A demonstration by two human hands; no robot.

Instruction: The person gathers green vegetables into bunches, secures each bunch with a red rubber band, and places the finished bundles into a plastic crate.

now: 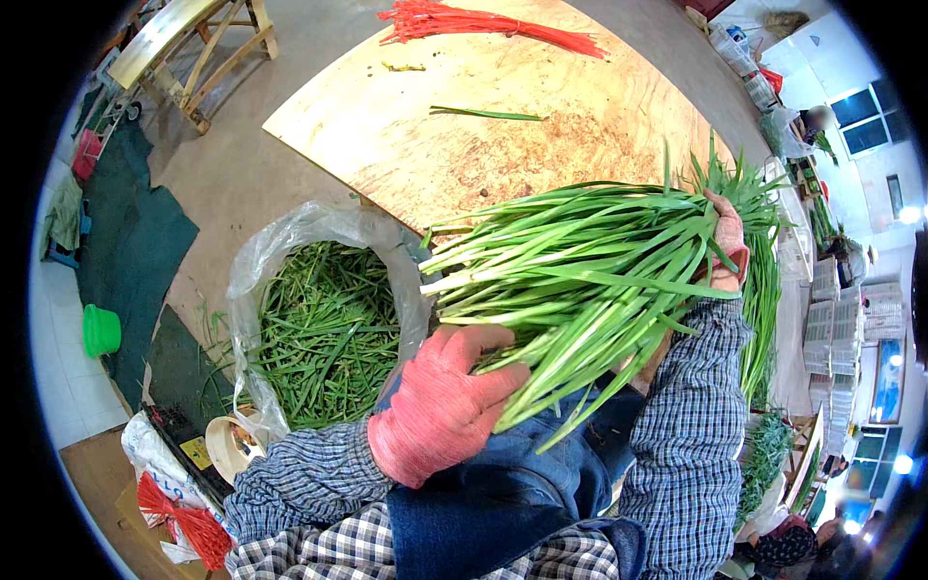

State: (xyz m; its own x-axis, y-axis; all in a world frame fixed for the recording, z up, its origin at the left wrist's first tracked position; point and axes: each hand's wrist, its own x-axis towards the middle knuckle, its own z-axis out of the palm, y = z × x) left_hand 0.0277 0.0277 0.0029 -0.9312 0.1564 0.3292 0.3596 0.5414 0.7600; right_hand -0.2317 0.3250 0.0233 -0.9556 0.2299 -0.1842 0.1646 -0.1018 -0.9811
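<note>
A large bunch of garlic chives (570, 256) lies across in front of me, pale stem ends to the left and green leaf tips to the right. My right hand (727, 242), in a pink glove, is closed round the leafy end; leaves partly cover its fingers. At the lower edge of the bunch, my left hand (440, 401), also in a pink glove, has its fingers bent against some stems, gripping them. More garlic chives (764, 290) hang or lie beyond my right forearm. Loose green trimmings fill a clear plastic bag (249, 280) left of the bunch.
The wooden table (338, 116) carries a bundle of red ties (493, 24) and a stray leaf (483, 113). Down at left are more red ties (188, 522), a green basin (101, 331) and a dark mat (135, 251). A wooden bench (184, 58) stands farther off; stacked crates (831, 329) line the right.
</note>
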